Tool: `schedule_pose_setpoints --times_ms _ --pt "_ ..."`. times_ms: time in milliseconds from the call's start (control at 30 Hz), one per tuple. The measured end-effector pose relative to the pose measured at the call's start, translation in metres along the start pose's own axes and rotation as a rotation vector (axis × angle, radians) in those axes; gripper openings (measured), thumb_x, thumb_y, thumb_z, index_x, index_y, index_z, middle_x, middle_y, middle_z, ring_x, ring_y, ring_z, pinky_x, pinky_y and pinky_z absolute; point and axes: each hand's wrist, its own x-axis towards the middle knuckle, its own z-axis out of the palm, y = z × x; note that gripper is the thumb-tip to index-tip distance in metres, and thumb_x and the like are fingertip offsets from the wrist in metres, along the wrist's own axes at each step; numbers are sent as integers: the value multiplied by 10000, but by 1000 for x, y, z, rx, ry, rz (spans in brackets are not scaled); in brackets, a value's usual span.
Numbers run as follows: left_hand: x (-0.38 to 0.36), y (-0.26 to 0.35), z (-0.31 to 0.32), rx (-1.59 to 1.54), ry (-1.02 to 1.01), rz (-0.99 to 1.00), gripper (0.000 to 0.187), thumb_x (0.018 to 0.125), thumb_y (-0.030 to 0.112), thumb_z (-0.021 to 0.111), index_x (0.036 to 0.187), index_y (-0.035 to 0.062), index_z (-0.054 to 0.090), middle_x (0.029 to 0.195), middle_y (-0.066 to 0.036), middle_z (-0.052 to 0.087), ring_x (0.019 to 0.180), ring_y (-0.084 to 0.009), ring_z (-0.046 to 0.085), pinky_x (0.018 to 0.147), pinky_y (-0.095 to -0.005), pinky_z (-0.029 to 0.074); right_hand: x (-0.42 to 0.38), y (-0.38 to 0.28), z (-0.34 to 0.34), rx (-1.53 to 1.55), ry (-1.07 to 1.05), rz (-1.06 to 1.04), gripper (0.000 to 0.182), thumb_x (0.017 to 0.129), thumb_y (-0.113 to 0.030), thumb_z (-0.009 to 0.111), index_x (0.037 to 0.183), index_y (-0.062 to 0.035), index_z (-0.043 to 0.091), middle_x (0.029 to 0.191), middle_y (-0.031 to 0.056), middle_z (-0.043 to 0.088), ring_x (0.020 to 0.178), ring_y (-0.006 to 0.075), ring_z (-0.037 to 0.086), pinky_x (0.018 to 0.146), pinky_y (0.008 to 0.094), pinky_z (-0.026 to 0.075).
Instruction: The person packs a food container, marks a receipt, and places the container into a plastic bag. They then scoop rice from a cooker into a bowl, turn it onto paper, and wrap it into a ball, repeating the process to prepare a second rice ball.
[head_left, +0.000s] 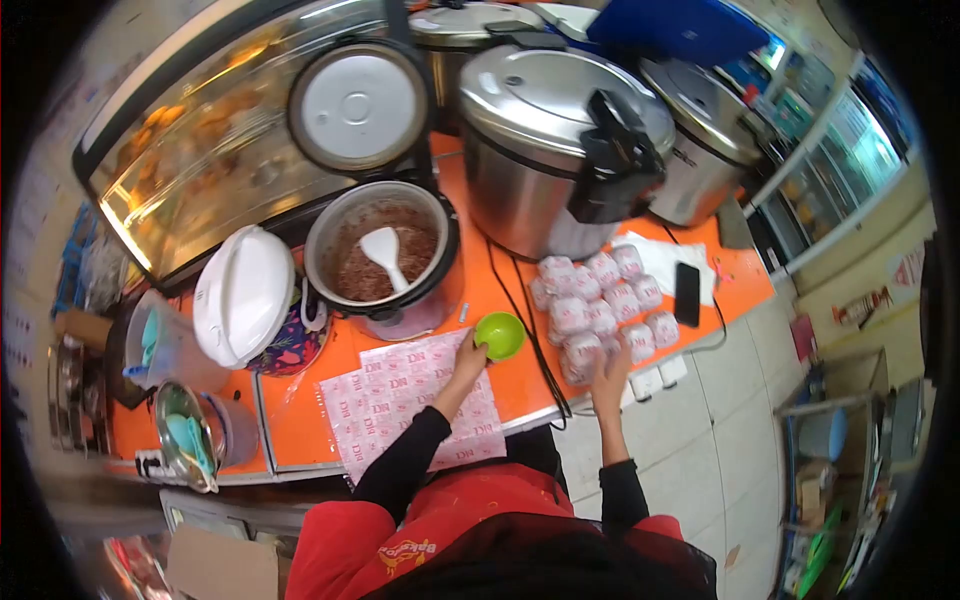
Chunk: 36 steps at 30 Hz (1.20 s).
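My left hand (468, 360) grips the rim of a small green bowl (499, 336) beside the printed wrapping paper sheets (415, 400). At the table's right front, my right hand (609, 382) has its fingers against a paper-wrapped bundle (580, 358) at the near corner of a stack. Several more wrapped bundles (602, 315) with the same pink print are piled behind it. An open rice cooker (447, 290) holds reddish-brown rice (352, 262), with a white rice paddle (384, 256) lying in it.
Large steel cookers (520, 190) stand behind the bundles. A phone (687, 295) lies right of them on white paper. Black cables (528, 330) cross the orange table (300, 420). At left are a white-lidded container (245, 295), a plastic pitcher (175, 345) and a steel pot (235, 425).
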Motion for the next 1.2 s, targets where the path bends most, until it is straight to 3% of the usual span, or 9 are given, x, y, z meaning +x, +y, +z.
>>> schedule_pose_setpoints --times_ms 100,200,300,367,500,667,933,1033,1200 --pt "-44 22 -20 -453 -86 -159 428 880 265 421 1276 101 429 993 -90 585 769 -188 592 626 -323 499 23 -65 -9 -19 190 -105 347 861 -119 535 1169 20 457 1184 196 485 1084 312 479 913 385 371" --pt "-95 66 -44 -917 -198 -313 562 880 466 377 1296 89 403 1101 -132 571 916 -284 594 704 -366 519 68 -168 11 299 58 -389 245 829 -88 554 1054 5 540 1058 168 558 984 303 536 865 371 404" --pt "-126 81 -61 -1143 -264 -308 643 872 576 310 1288 99 425 1192 -139 543 1041 -305 564 736 -363 505 104 -274 73 205 -405 -781 99 751 -126 609 840 -80 608 774 78 627 773 262 601 722 369 453" --pt "-139 89 -71 -1178 -297 -249 675 868 612 277 1280 102 439 1230 -142 525 1095 -309 539 755 -368 493 110 -299 154 -114 -638 -973 118 721 -210 624 761 -103 596 774 70 645 702 257 626 614 394 474" --pt "-157 108 -97 -1274 -281 -156 709 870 623 262 1297 76 410 1257 -186 487 1109 -389 511 757 -426 522 110 -284 294 -650 -991 -1170 172 750 -216 622 866 -91 643 796 86 671 747 225 661 615 376 509" --pt "-181 130 -139 -1201 -134 -49 686 884 584 231 1305 69 398 1228 -197 506 1095 -415 515 752 -473 526 110 -296 343 -973 -1408 -792 201 784 -130 560 944 -71 666 870 95 680 795 199 668 660 372 515" --pt "-154 126 -165 -1212 -151 -39 611 903 508 283 1332 82 372 1275 -149 477 1152 -318 483 918 -469 423 108 -305 331 -1017 -1269 -753 244 748 -177 620 970 -96 681 957 84 676 883 233 653 729 355 501" --pt "-147 128 -168 -1219 -209 -51 580 913 471 303 1341 84 362 1300 -128 461 1189 -267 460 983 -441 373 128 -330 308 -1127 -1318 -845 233 750 -187 626 958 -95 678 981 99 666 897 248 649 723 355 499" --pt "-137 125 -178 -1134 -327 21 581 913 420 320 1406 139 194 1340 -130 415 1196 -265 453 980 -435 383 158 -364 274 -1449 -1037 -1097 163 780 -226 580 858 -140 694 881 33 683 799 224 653 588 429 477"
